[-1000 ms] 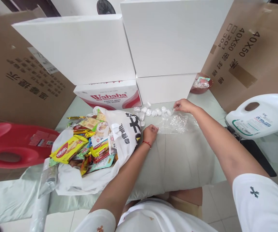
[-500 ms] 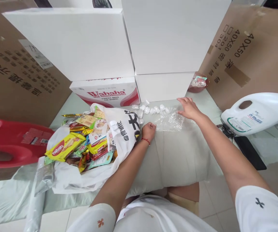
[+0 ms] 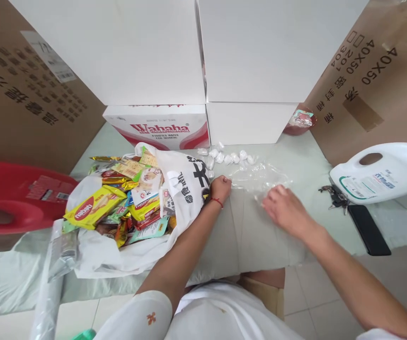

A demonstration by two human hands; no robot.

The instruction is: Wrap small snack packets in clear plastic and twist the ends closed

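Observation:
My left hand [image 3: 219, 188] is closed in a fist beside the white plastic bag [image 3: 185, 184], touching the corner of a clear plastic bag [image 3: 260, 177] that lies flat on the pale green table [image 3: 253, 236]. My right hand [image 3: 284, 210] hovers with loose fingers at the near edge of that clear bag and holds nothing. A row of small white wrapped candies [image 3: 228, 157] lies just beyond the clear bag, in front of the white boxes. The white bag is full of colourful snack packets [image 3: 118, 203].
White boxes [image 3: 253, 56] and a Wahaha carton [image 3: 161, 127] stand at the back, with brown cardboard boxes [image 3: 362, 71] on both sides. A white detergent jug [image 3: 380, 172], keys [image 3: 333, 196] and a black phone [image 3: 368, 229] lie to the right. A red plastic item [image 3: 15, 203] sits on the left.
My right hand has pulled back from the row of candies toward me, to the near edge of the clear bag. My left hand has stayed in place.

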